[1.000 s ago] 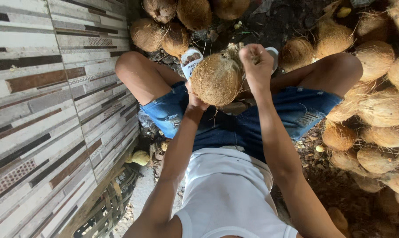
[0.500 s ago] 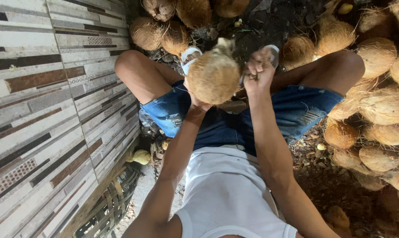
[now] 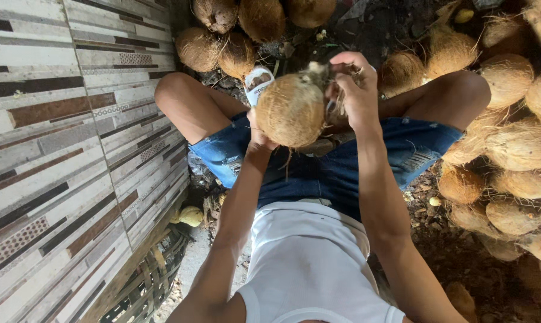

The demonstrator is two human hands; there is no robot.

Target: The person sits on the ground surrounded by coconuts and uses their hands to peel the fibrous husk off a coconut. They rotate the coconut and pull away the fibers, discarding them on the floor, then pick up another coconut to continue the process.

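Note:
I sit with knees apart, in blue denim shorts and a white top. My left hand (image 3: 257, 136) cups the underside of a round, fibrous brown coconut (image 3: 291, 109) held up above my lap; most of that hand is hidden behind it. My right hand (image 3: 355, 90) is closed on a tuft of husk fibre at the coconut's upper right side, fingers curled over the top. A small tool may sit under that hand, but I cannot tell.
Heaps of husked coconuts lie ahead (image 3: 240, 24) and along the right (image 3: 515, 149). A striped tiled wall (image 3: 61, 149) runs close on the left. A woven basket (image 3: 151, 281) stands at the lower left, with a yellowish fruit (image 3: 189, 215) beside it. The ground is dark soil with husk bits.
The coconut has shifted slightly left and turned in my left hand. My right hand has stayed at the coconut's upper right edge, pulling at the fibre.

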